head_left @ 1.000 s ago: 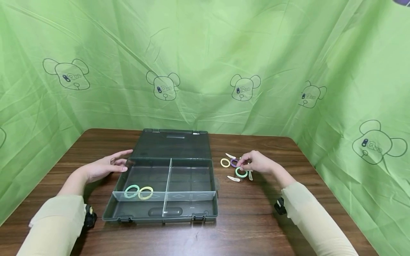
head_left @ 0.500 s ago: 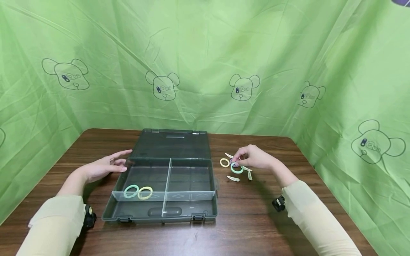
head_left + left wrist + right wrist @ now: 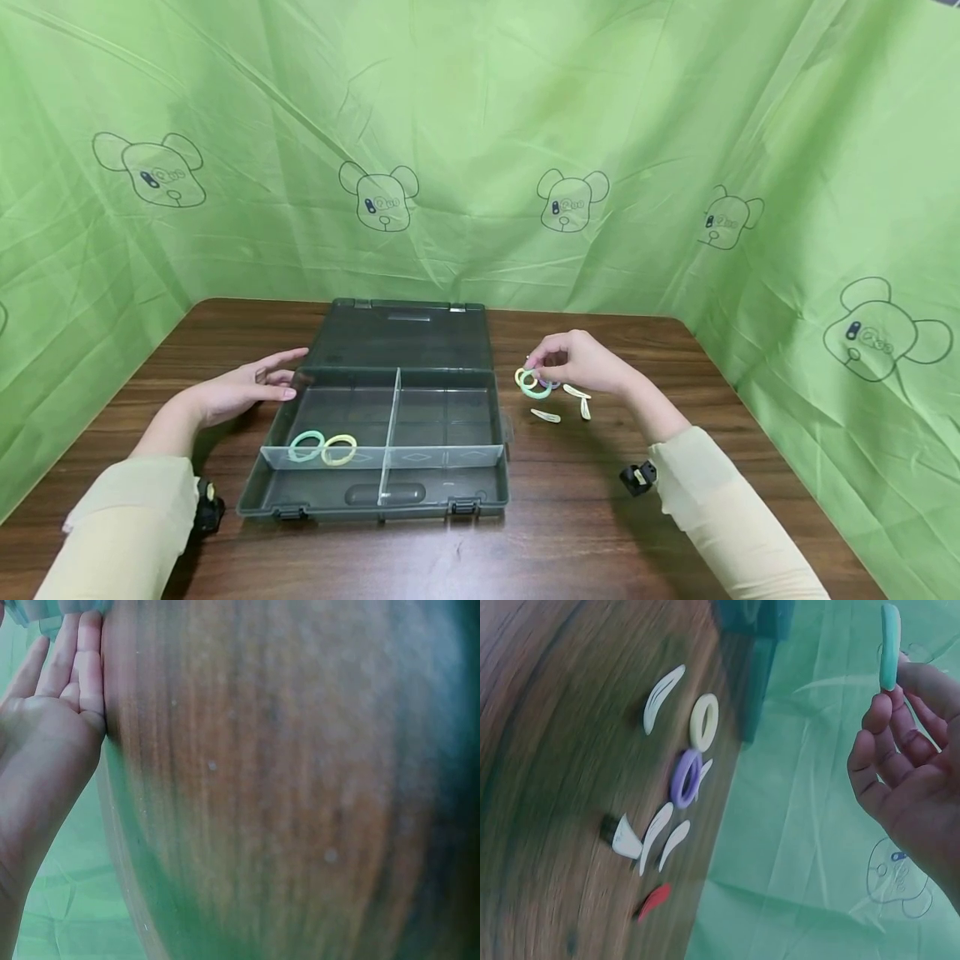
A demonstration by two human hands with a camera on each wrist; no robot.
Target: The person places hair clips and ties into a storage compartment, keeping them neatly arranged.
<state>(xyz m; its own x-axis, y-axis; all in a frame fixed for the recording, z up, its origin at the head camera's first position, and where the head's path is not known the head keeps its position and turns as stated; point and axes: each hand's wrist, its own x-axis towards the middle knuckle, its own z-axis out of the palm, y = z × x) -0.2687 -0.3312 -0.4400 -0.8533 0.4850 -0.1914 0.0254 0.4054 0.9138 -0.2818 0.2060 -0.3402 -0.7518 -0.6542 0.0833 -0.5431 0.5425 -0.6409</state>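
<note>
Mint ring [image 3: 889,649] hangs pinched in your right hand [image 3: 581,362], raised off the desk [image 3: 570,517] to the right of the open box [image 3: 450,417]. Carrying it seems the step in hand; the next move likely calls for a steady pinch. Your left hand [image 3: 236,393] rests loosely spread at the box's left side. Compared with a second ago, the ring has shifted left, overlapping the desk's yellow ring [image 3: 699,742] in the head view.
</note>
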